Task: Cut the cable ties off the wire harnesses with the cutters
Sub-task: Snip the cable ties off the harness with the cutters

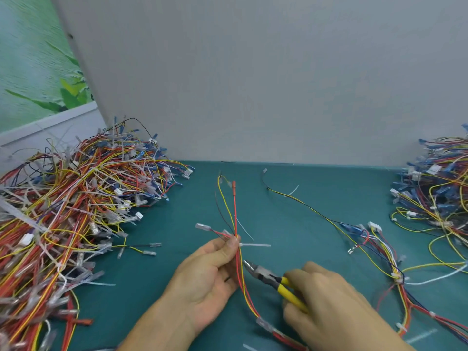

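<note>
At the far left a poster point(33, 72) of green leaves hangs beside a grey wall point(253, 84). Below it a big heap of wires point(76, 211) in red, yellow and blue, bristling with white tie tails, covers the left end of the teal desk point(177, 262).

Near the middle the left hand point(207, 277) is raised a little above the desk, palm turned inward. Its grip is clamped on a thin wire harness point(235, 211) of red, yellow and black strands, pinched between thumb and fingertips. The strands fan out upward from the pinch and trail down past the palm toward the bottom edge. A white cable tie point(254, 245) is wrapped round the harness right at the fingertips, its tail sticking out level to the right.

Just right of the harness, and below the tie, are the cutters point(264, 274). The dark nose points up and left, its tip right beside the red and yellow strands; whether it touches them I cannot tell. The right hand point(329, 300) has its grip closed round the yellow handles, knuckles up.

Further right a second harness point(379, 252) lies flat on the desk, with a long yellow-and-black lead running back toward the wall. At the right edge sits another heap point(440, 193), mostly blue and yellow.
</note>
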`<action>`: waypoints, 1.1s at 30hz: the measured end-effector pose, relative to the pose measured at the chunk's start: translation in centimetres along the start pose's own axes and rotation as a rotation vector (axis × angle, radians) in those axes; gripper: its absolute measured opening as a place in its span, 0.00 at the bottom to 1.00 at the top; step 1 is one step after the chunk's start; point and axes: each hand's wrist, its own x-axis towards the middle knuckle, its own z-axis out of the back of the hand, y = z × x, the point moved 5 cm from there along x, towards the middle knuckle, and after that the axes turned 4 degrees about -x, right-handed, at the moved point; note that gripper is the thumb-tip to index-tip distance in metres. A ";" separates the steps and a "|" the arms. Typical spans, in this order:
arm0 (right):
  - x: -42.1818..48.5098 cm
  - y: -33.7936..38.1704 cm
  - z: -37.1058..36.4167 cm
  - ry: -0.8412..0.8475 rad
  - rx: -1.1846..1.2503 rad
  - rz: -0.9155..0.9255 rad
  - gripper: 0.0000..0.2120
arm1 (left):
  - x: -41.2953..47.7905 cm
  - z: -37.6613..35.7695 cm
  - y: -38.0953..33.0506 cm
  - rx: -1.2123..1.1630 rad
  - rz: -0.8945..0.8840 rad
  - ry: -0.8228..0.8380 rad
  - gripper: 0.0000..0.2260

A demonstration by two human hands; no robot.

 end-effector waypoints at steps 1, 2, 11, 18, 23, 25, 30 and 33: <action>0.0 0.1 -0.1 -0.016 0.006 -0.003 0.12 | 0.0 0.0 -0.1 -0.001 -0.013 0.004 0.03; 0.0 0.1 -0.1 -0.030 0.012 -0.004 0.12 | 0.0 0.0 -0.2 -0.012 -0.019 0.005 0.03; 0.1 0.0 0.7 -0.085 0.078 -0.026 0.11 | -0.4 -0.1 0.1 -0.108 0.046 -0.046 0.01; 0.3 0.2 0.4 -0.121 0.081 -0.042 0.09 | -0.6 -0.2 0.1 -0.099 0.053 -0.051 0.02; 0.3 0.3 0.7 -0.171 0.033 -0.044 0.10 | -0.6 -0.3 0.1 -0.096 0.052 -0.052 0.02; 0.3 0.4 0.9 -0.193 -0.001 -0.043 0.10 | -0.6 -0.4 0.1 -0.090 0.048 -0.054 0.02; 0.2 1.0 1.1 -0.254 -0.148 -0.027 0.10 | -0.5 -0.3 0.0 -0.093 0.031 -0.054 0.02; 0.2 1.5 1.4 -0.278 -0.230 -0.041 0.10 | -0.5 -0.2 0.2 -0.074 0.021 -0.056 0.02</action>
